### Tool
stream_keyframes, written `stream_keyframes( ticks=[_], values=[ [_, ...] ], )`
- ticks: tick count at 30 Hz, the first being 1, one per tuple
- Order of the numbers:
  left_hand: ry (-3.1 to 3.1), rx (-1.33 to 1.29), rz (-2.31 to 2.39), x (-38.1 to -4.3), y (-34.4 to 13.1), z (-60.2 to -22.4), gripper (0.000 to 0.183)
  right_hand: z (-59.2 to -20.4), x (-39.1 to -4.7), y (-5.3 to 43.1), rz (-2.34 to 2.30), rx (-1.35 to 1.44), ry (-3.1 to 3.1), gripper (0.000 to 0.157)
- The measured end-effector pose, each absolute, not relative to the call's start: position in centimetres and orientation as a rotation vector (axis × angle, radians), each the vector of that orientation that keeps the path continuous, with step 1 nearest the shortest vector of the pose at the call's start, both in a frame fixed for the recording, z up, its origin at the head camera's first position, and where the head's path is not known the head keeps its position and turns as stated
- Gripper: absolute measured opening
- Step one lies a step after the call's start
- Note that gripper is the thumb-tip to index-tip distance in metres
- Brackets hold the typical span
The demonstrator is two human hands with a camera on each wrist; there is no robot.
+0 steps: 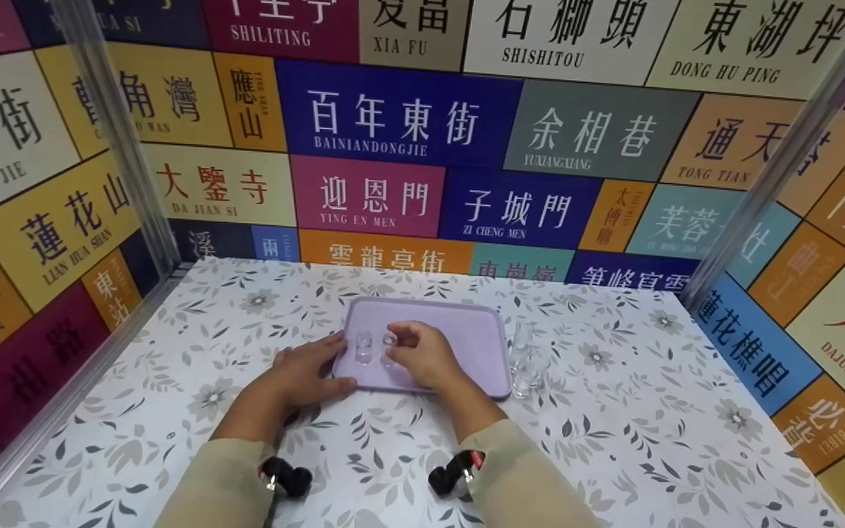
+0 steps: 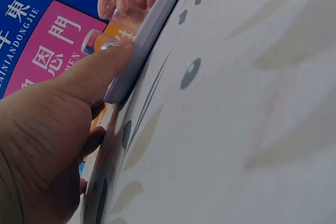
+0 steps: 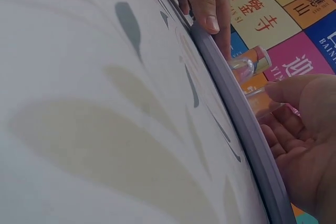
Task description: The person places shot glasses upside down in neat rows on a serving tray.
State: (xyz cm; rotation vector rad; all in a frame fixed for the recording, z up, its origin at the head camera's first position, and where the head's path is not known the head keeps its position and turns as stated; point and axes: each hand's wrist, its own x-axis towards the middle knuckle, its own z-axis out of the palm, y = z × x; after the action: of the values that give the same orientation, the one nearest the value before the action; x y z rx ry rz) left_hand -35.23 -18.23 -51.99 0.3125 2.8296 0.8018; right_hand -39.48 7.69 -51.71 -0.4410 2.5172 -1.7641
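A lilac tray (image 1: pixel 470 348) lies on the table, two small clear glasses standing on its left half. My right hand (image 1: pixel 426 356) reaches over the tray and pinches the right-hand clear glass (image 1: pixel 389 353) between thumb and fingers; the right wrist view shows its base at tray level. Just left of it stands the other clear glass (image 1: pixel 364 348), apart from both hands. At the tray's front left corner rests my left hand (image 1: pixel 309 374), fingers extended along the left side and thumb by the front rim. In the left wrist view that thumb (image 2: pixel 105 64) overlaps the tray's rim.
Several clear glass pieces (image 1: pixel 527 363) stand close beside the tray's right edge, their outlines overlapping. A white leaf-and-flower cloth (image 1: pixel 613 425) covers the table. Panels with colourful place-name signs (image 1: pixel 400 117) enclose the back and both sides.
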Motion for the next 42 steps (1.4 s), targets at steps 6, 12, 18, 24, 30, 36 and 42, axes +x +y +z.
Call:
stream_keyframes(
  ticks=[6,12,18,24,30,36,42],
  values=[
    [2.806,0.274,0.814,-35.1,-18.3,-51.9,0.092,-50.7,-38.9,8.4,-1.790,-0.454,2.531,0.048],
    [2.798,0.271,0.850,-35.2,-18.2,-52.2,0.092,-49.1,-38.3,10.3,-1.823,-0.497,2.590,0.045],
    [2.798,0.291,0.860,-35.2,-18.0,-52.4,0.092,-48.0,-38.2,13.2,-1.875,-0.403,2.618,0.047],
    [2.811,0.300,0.840,-35.3,-18.1,-52.2,0.092,-46.9,-37.8,15.9,-1.915,-0.343,2.652,0.045],
    [2.854,0.370,0.783,-35.3,-18.4,-52.3,0.092,-46.2,-36.8,18.6,-1.909,-0.318,2.668,0.048],
    [2.846,0.370,0.779,-35.2,-18.4,-52.1,0.092,-46.1,-36.1,21.3,-1.873,-0.227,2.698,0.051],
    [2.834,0.357,0.800,-35.1,-18.2,-52.0,0.092,-46.1,-35.7,23.9,-1.873,-0.178,2.708,0.054]
  ],
)
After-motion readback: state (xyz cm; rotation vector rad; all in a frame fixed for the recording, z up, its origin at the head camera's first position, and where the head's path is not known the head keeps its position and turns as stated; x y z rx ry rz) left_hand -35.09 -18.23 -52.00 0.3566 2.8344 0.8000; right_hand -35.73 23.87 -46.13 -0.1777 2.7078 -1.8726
